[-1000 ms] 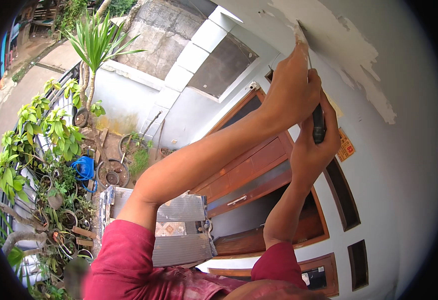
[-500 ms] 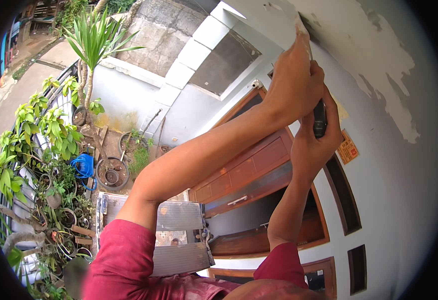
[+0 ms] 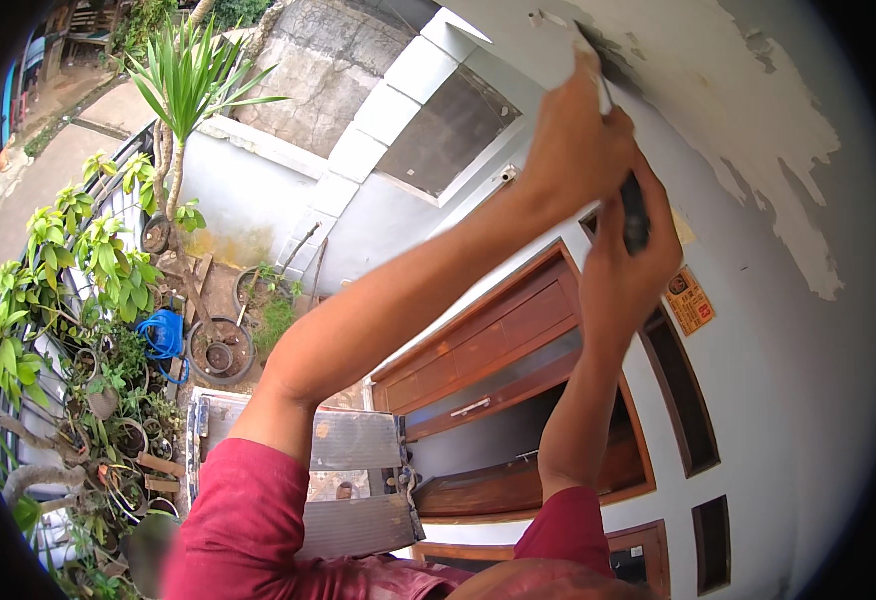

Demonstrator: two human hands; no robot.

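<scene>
Both my hands are raised overhead on one scraper (image 3: 635, 215) with a black handle and a narrow pale metal part. My left hand (image 3: 580, 140) is closed round its front portion, fingers stretching toward the tip. Lower down, my right hand (image 3: 633, 250) wraps the black handle. The tool's tip meets the pale painted ceiling (image 3: 538, 50), beside a dark scraped patch (image 3: 613, 60); the blade's edge is mostly hidden by my left fingers. A large patch of peeled paint (image 3: 748, 110) with ragged edges spreads to the right.
Below me stands a platform of ridged metal planks (image 3: 353, 440). Brown wooden doors (image 3: 488, 340) and a white wall (image 3: 758, 350) with an orange sticker (image 3: 691, 300) are on the right. Potted plants (image 3: 133, 435), a blue hose (image 3: 165, 335) and a spiky-leaved tree (image 3: 183, 85) lie to the left.
Both hands and the scraper have shifted slightly left and up along the ceiling. More of the dark patch beside the tip shows now. My view has tilted a little.
</scene>
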